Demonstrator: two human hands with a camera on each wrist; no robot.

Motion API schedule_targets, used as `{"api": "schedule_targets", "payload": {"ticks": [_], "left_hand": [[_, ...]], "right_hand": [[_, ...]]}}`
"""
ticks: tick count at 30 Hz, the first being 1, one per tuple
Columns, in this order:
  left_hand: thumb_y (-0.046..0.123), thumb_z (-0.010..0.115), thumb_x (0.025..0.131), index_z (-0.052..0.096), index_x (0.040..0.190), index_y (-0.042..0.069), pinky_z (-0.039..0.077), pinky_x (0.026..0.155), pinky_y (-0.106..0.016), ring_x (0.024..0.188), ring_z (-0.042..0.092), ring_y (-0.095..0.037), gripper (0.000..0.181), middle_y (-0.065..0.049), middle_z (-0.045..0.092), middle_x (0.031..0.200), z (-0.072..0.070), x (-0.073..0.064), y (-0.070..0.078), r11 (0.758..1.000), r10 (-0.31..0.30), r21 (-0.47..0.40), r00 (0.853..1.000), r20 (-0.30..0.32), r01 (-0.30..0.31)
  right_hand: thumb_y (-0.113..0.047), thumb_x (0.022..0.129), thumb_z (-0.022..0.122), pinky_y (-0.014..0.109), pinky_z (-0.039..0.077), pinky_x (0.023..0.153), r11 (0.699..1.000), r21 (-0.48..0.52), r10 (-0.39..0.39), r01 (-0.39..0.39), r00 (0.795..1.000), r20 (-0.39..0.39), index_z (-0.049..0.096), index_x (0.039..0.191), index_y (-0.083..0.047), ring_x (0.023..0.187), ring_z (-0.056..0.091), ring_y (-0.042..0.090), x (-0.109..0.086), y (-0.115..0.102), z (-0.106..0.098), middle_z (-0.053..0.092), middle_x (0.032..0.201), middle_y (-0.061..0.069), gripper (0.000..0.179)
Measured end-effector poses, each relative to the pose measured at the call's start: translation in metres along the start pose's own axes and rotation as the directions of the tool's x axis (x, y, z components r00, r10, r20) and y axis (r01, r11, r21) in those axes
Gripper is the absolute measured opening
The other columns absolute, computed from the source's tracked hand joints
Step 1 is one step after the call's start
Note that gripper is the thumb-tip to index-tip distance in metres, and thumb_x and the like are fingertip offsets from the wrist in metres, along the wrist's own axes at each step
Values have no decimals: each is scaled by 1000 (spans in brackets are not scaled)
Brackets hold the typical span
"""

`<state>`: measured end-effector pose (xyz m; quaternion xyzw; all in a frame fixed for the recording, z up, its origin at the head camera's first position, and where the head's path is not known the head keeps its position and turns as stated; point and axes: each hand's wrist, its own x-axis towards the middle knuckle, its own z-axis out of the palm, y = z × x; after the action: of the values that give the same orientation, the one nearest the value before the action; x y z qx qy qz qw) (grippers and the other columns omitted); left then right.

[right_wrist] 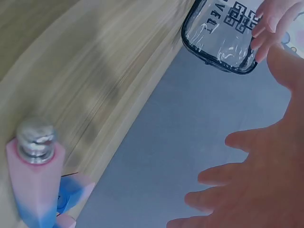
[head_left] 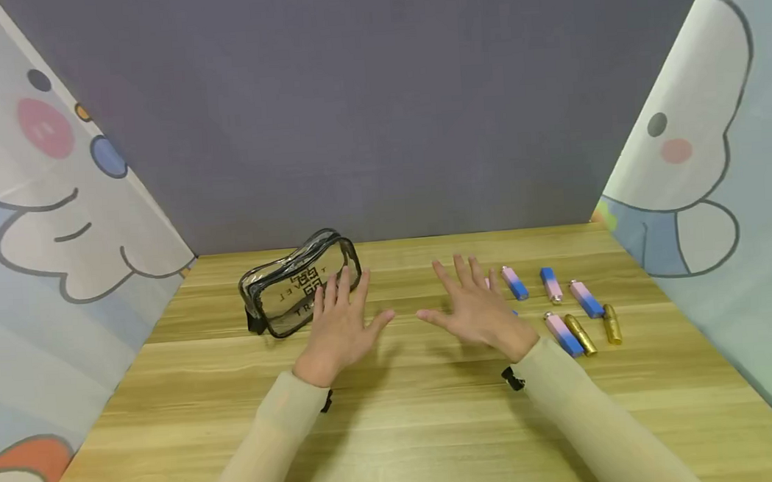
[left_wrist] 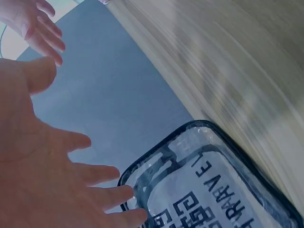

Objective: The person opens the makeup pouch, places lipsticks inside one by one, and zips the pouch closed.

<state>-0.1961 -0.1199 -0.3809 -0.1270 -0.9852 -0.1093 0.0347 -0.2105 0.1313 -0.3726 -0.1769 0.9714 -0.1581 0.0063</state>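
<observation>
My left hand hovers over the table with its fingers spread and holds nothing. Just beyond its fingertips stands a clear pouch with black trim and dark lettering, also seen in the left wrist view. To the right, my right hand is spread in the air too, with nothing in it. Beside it lie several pink-and-blue tubes with silvery knobs, one of them a large tube in the right wrist view. Two gold tubes lie among them. The right hand partly hides some of the pink-and-blue tubes.
The wooden table ends at a grey wall panel at the back. Cartoon-print curtains hang along both sides. A black strap shows under the right wrist.
</observation>
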Motion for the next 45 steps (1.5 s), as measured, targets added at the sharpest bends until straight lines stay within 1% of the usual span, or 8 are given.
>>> {"api": "schedule_targets", "payload": {"ticks": [4,8,11,18,26,33,37,45], "left_hand": [[60,44,103,13,165,18,11,120,-62,153,9,-44,81,-21,10,167,-2,-1,-3,1000,18,-2,996,-86,-18],[51,54,103,24,163,13,18,118,-61,150,20,-46,77,-24,21,163,-7,-2,-9,1000,20,1,983,-181,-20],[47,56,102,29,161,10,21,117,-62,148,23,-46,74,-26,26,161,-12,-3,-13,1000,13,0,974,-225,-13],[41,56,103,35,157,6,17,118,-62,149,21,-46,67,-27,28,159,-20,-3,-26,1000,-12,-20,956,-293,6],[38,59,102,40,153,2,15,117,-63,146,24,-46,65,-29,35,154,-27,-1,-48,999,-45,-28,912,-407,37],[42,56,101,38,153,1,14,116,-67,146,22,-49,69,-33,31,154,-38,-3,-67,994,-107,-17,889,-445,110],[43,55,101,37,153,-1,15,114,-67,145,22,-51,70,-34,30,154,-43,-6,-73,989,-146,-35,882,-449,146],[51,41,106,30,156,-3,21,111,-71,143,23,-57,74,-40,25,155,-49,-8,-80,960,-280,-111,879,-385,257]], "right_hand": [[-78,92,44,69,0,116,1000,7,-14,14,1000,-6,14,165,-18,153,-6,45,2,-1,0,-1,167,23,99],[-77,93,45,69,3,116,999,22,-36,36,999,-16,15,165,-18,153,-3,45,5,-3,1,0,167,23,98],[-74,94,48,70,5,116,998,39,-57,58,998,-28,16,165,-17,153,-2,46,9,-5,1,1,167,23,96],[-69,96,50,66,5,118,995,68,-70,72,997,-38,17,165,-17,154,-1,43,20,-10,1,3,168,22,93],[-72,96,46,60,11,121,989,86,-112,116,992,-60,15,165,-17,155,2,37,37,-17,-1,3,169,19,93],[-66,98,49,55,11,122,979,117,-157,165,985,-72,13,165,-18,155,6,38,51,-29,-6,5,169,18,90],[-65,98,50,55,12,122,974,130,-178,187,981,-81,13,165,-18,155,7,37,57,-35,-6,7,169,18,89],[-65,99,48,56,13,121,968,134,-200,212,975,-98,14,165,-18,154,10,39,71,-42,-2,10,168,20,88]]}}
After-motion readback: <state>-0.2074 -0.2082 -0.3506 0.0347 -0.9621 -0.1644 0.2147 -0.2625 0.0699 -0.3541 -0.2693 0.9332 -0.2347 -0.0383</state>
